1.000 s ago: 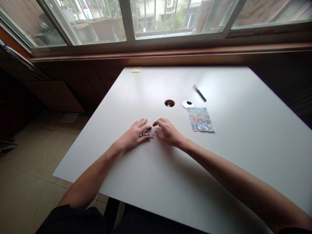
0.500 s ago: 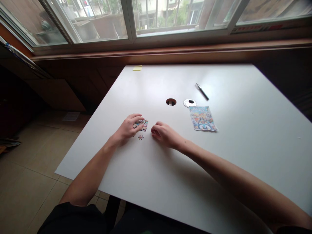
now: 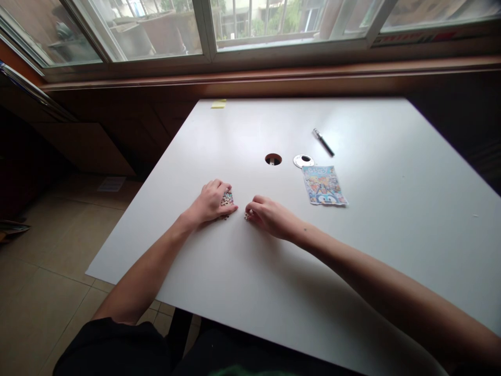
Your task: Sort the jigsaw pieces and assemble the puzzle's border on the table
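White and wide, the worktop (image 3: 352, 250) fills most of the frame, under a long window (image 3: 156, 26) at the top. Near the middle left, the left hand (image 3: 209, 202) lies on the worktop with curled fingers grasping a small stack of puzzle pieces (image 3: 227, 198). Just to the right of it, the right hand (image 3: 268, 215) is clenched loosely, fingertips down on a tiny piece (image 3: 246, 214), which is too small to see clearly. Right of centre lies a colourful picture sheet (image 3: 323, 185). Above it are a round hole (image 3: 273, 159), a white cap (image 3: 303, 161) and a black pen (image 3: 323, 142). A yellow note (image 3: 218, 104) sits at the far edge.
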Motion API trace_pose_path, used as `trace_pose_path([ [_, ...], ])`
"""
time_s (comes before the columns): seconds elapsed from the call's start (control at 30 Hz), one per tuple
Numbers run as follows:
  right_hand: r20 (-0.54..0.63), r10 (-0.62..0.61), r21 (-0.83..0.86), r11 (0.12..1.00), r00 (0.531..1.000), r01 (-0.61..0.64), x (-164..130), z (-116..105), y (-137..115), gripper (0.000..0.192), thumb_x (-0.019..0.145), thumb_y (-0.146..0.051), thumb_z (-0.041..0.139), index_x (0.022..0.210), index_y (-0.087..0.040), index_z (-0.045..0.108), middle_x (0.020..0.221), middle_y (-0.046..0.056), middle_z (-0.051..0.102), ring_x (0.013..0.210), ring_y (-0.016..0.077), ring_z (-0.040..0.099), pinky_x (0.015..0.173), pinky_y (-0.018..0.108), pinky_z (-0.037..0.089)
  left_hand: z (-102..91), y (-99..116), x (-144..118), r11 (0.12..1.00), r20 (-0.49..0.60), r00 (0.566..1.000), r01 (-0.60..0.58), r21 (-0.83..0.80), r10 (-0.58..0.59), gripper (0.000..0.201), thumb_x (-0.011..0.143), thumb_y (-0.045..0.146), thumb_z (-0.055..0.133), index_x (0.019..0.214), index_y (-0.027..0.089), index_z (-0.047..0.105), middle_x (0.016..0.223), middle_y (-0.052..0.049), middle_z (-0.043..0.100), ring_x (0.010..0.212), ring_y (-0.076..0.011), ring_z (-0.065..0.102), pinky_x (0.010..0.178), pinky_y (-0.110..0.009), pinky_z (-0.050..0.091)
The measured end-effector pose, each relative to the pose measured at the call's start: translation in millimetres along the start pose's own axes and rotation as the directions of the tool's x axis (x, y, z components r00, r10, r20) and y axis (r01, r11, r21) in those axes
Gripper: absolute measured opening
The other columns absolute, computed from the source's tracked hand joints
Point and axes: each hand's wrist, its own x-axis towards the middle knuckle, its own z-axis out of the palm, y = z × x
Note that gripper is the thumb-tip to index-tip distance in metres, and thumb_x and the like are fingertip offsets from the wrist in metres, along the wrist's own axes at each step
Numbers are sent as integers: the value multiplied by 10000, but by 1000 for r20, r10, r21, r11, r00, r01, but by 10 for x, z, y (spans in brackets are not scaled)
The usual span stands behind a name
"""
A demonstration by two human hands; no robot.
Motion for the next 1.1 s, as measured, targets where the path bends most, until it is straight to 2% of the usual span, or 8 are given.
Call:
trace_pose_path([
  [0.27, -23, 39, -9, 999, 999, -39, 51, 55, -24, 124, 922, -124, 515, 1014, -143, 596, 976, 111, 614, 828, 200, 576, 731, 300, 432, 31, -3, -14, 988, -16, 1000, -15, -156, 13, 372, 813, 429, 714, 1037, 204, 519, 896, -18, 567, 780, -193, 535, 739, -326, 455],
  [0.4, -63, 59, 44, 997, 996, -56, 69, 95, -3, 209, 914, -103, 490, 1099, -148, 576, 1019, 107, 625, 839, 198, 575, 749, 307, 435, 49, 52, -9, 987, 6, 998, -61, -147, 62, 145, 912, 355, 584, 920, 211, 580, 860, -24, 573, 820, -192, 556, 759, -322, 450],
  [0.5, -67, 59, 44, 997, 996, -57, 80, 115, -7, 277, 876, -71, 493, 1124, -151, 586, 1061, 113, 618, 847, 201, 575, 758, 318, 443, 34, 88, 10, 978, -51, 998, -51, -200, 41, 252, 975, 396, 508, 835, 200, 582, 899, -47, 586, 838, -189, 563, 774, -322, 461],
  [0.6, -107, 33, 43, 999, 994, -29, 109, 125, -32, 260, 856, -103, 545, 1104, -152, 604, 1081, 119, 612, 914, 225, 565, 825, 343, 459, -77, 83, 10, 903, -121, 989, 22, -428, -81, 368, 1004, 508, 446, 861, 189, 564, 870, -45, 593, 795, -174, 571, 745, -307, 485],
  [0.7, -144, -3, 28, 1000, 990, 7, 193, 150, -78, 267, 889, -243, 616, 1135, -139, 611, 1124, 140, 610, 1027, 273, 535, 934, 397, 451, -290, 38, -48, 804, 4, 994, 92, -587, -112, 504, 1038, 569, 275, 925, 180, 574, 907, -61, 622, 867, -188, 607, 814, -329, 514],
  [0.8, -102, 2, -17, 1000, 995, -4, 332, 198, -126, 464, 874, -397, 691, 1245, -139, 586, 1182, 162, 589, 1070, 306, 516, 957, 442, 444, -467, -11, -164, 898, 227, 974, 91, -430, 10, 500, 906, 623, 574, 1200, 219, 580, 1195, -89, 606, 1120, -261, 574, 980, -410, 486],
  [0.93, -33, 67, -26, 997, 997, -68, 503, 251, -142, 395, 858, -367, 727, 1173, -145, 642, 1174, 168, 572, 1067, 309, 523, 943, 434, 450, -465, -58, -303, 990, 285, 957, -3, -143, 44, 994, 559, 533, 904, 1417, 284, 468, 1433, -120, 450, 1329, -386, 394, 1125, -557, 362],
  [1.1, -41, 60, 18, 998, 997, -59, 559, 254, -134, 287, 906, -248, 661, 1170, -137, 639, 1182, 145, 578, 1113, 270, 534, 974, 375, 438, -377, -133, -338, 976, 268, 960, -25, -216, 84, 443, 845, 357, 710, 1268, 291, 598, 1349, -82, 500, 1300, -298, 444, 1099, -425, 435],
])
